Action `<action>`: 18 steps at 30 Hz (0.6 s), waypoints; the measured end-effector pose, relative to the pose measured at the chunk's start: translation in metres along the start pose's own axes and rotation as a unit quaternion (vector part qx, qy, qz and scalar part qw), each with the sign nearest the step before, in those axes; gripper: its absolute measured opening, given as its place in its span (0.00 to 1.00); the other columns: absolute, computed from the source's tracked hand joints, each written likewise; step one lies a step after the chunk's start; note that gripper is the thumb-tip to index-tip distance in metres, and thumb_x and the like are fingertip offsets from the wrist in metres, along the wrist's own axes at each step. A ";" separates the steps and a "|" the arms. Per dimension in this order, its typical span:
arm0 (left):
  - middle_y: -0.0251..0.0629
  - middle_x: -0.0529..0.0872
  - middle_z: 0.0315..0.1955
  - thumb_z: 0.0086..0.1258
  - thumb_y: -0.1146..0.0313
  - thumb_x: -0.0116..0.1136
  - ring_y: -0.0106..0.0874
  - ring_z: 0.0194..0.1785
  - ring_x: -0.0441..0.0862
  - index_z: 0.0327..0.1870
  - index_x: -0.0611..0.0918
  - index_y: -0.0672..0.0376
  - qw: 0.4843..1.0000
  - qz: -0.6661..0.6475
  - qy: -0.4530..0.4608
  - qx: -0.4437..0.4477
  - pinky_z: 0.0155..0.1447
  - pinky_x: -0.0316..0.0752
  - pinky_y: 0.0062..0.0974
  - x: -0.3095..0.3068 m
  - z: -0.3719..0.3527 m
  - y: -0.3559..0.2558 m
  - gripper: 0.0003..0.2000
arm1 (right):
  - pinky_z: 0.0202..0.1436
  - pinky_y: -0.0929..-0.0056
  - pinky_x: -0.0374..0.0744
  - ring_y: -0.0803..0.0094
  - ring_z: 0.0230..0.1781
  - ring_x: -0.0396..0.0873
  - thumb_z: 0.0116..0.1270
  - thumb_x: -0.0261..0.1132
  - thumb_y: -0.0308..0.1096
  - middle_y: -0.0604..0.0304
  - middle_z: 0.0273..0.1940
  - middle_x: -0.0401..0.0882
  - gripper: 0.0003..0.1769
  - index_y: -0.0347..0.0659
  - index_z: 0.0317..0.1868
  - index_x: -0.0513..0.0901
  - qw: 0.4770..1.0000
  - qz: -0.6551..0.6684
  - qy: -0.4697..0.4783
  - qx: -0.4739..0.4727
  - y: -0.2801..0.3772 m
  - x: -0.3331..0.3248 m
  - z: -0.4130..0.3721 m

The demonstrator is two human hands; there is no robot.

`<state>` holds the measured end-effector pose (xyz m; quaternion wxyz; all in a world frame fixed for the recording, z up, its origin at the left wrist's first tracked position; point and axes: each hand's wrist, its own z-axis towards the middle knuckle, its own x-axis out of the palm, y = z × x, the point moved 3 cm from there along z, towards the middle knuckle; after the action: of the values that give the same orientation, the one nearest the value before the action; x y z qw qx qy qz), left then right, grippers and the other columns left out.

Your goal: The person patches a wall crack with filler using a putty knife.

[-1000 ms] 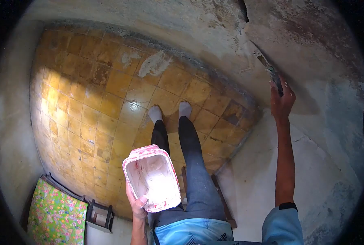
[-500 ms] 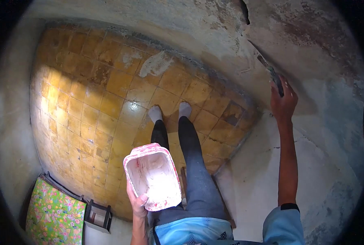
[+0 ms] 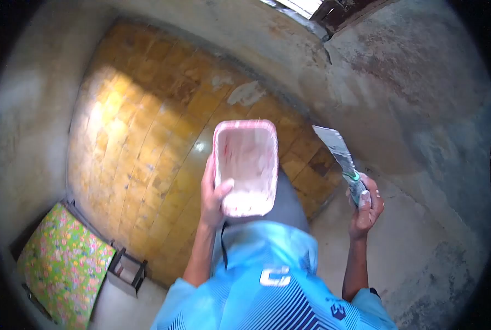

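Yellow floor tiles [image 3: 146, 137] lie below your left fingers [image 3: 224, 188], clasping a tub [image 3: 246, 125] by its side, while your right fingers [image 3: 365, 199] pinch a putty knife [image 3: 344, 161] by its handle, seemingly to leave mouth and blade free.

Yellow tiled floor [image 3: 157, 170], worn and stained
A pale, irregular patch [image 3: 246, 93] lies on it near the far edge; bright light falls across its left side, a small glint shows nearer the middle, and darker brown stains mottle the far tiles
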<state>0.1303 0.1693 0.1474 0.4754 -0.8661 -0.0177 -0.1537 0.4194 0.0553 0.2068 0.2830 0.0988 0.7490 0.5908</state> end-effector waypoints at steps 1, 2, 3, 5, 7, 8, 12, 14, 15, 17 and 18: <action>0.47 0.70 0.66 0.56 0.51 0.63 0.35 0.69 0.68 0.72 0.61 0.70 1.000 -0.019 0.022 0.012 0.72 0.61 0.33 0.008 -0.002 -0.015 0.45 | 0.39 0.70 0.75 0.69 0.36 0.77 0.68 0.58 0.39 0.51 0.38 0.82 0.20 0.29 0.50 0.81 0.997 -0.036 0.022 -0.069 0.027 0.003 -0.003; 0.48 0.70 0.65 0.57 0.51 0.63 0.35 0.68 0.68 0.71 0.62 0.69 0.998 -0.037 0.040 0.025 0.72 0.62 0.34 0.016 -0.003 -0.030 0.44 | 0.40 0.69 0.76 0.66 0.36 0.78 0.68 0.58 0.39 0.49 0.39 0.82 0.20 0.29 0.49 0.81 0.986 -0.072 0.039 -0.144 0.052 0.006 0.001; 0.48 0.71 0.65 0.57 0.51 0.63 0.35 0.68 0.69 0.71 0.62 0.69 0.998 -0.034 0.042 0.026 0.72 0.62 0.34 0.021 -0.010 -0.040 0.44 | 0.41 0.68 0.76 0.64 0.37 0.79 0.67 0.58 0.40 0.48 0.39 0.83 0.20 0.29 0.48 0.81 0.969 -0.108 0.055 -0.217 0.077 0.005 0.002; 0.47 0.71 0.64 0.57 0.50 0.63 0.35 0.68 0.69 0.71 0.62 0.68 0.997 -0.026 0.055 0.048 0.71 0.62 0.34 0.027 -0.011 -0.062 0.44 | 0.40 0.65 0.78 0.57 0.35 0.80 0.58 0.64 0.36 0.47 0.40 0.83 0.19 0.30 0.47 0.82 0.950 -0.127 0.069 -0.277 0.110 0.001 0.006; 0.47 0.71 0.63 0.57 0.51 0.63 0.35 0.67 0.70 0.71 0.63 0.68 0.995 -0.017 0.075 0.067 0.71 0.63 0.34 0.029 -0.016 -0.076 0.43 | 0.36 0.67 0.79 0.60 0.30 0.80 0.52 0.69 0.29 0.51 0.36 0.82 0.20 0.33 0.48 0.84 0.931 -0.172 0.077 -0.314 0.141 -0.001 0.003; 0.47 0.71 0.63 0.57 0.50 0.63 0.35 0.67 0.70 0.71 0.63 0.68 0.993 -0.011 0.083 0.078 0.71 0.63 0.34 0.031 -0.017 -0.083 0.43 | 0.35 0.68 0.79 0.61 0.30 0.80 0.51 0.70 0.27 0.51 0.36 0.81 0.21 0.35 0.48 0.84 0.924 -0.201 0.086 -0.314 0.154 -0.003 0.001; 0.50 0.69 0.65 0.57 0.51 0.65 0.38 0.69 0.69 0.73 0.60 0.68 0.982 0.053 0.108 0.146 0.72 0.62 0.36 0.036 -0.020 -0.108 0.45 | 0.30 0.71 0.78 0.65 0.28 0.79 0.47 0.74 0.22 0.54 0.35 0.77 0.23 0.39 0.48 0.85 0.901 -0.268 0.088 -0.330 0.183 0.004 -0.007; 0.53 0.68 0.66 0.57 0.53 0.66 0.40 0.70 0.68 0.74 0.57 0.68 0.975 0.087 0.116 0.168 0.72 0.63 0.37 0.037 -0.022 -0.117 0.47 | 0.29 0.70 0.79 0.63 0.28 0.79 0.47 0.74 0.21 0.54 0.36 0.75 0.24 0.39 0.49 0.84 0.893 -0.282 0.080 -0.342 0.191 0.013 -0.011; 0.54 0.68 0.66 0.57 0.53 0.66 0.41 0.70 0.68 0.74 0.57 0.67 0.973 0.095 0.118 0.172 0.72 0.64 0.38 0.039 -0.024 -0.124 0.47 | 0.29 0.69 0.79 0.63 0.28 0.79 0.47 0.74 0.21 0.54 0.36 0.75 0.25 0.39 0.50 0.84 0.890 -0.285 0.078 -0.347 0.197 0.018 -0.010; 0.54 0.67 0.66 0.58 0.53 0.66 0.42 0.70 0.68 0.74 0.57 0.67 0.969 0.113 0.125 0.178 0.71 0.65 0.38 0.043 -0.028 -0.134 0.47 | 0.30 0.67 0.80 0.62 0.29 0.80 0.48 0.74 0.21 0.54 0.37 0.75 0.25 0.39 0.50 0.84 0.887 -0.289 0.072 -0.354 0.204 0.026 -0.009; 0.55 0.67 0.66 0.58 0.53 0.66 0.42 0.70 0.68 0.74 0.57 0.66 0.968 0.112 0.131 0.183 0.71 0.66 0.39 0.043 -0.028 -0.134 0.47 | 0.30 0.66 0.80 0.60 0.30 0.81 0.48 0.74 0.22 0.54 0.37 0.75 0.24 0.39 0.50 0.83 0.889 -0.291 0.057 -0.349 0.206 0.029 -0.009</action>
<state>0.1408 0.2148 0.2831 0.6379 -0.7334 0.1142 -0.2053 0.3527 0.1203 0.3930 0.4150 -0.2628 0.5043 0.7102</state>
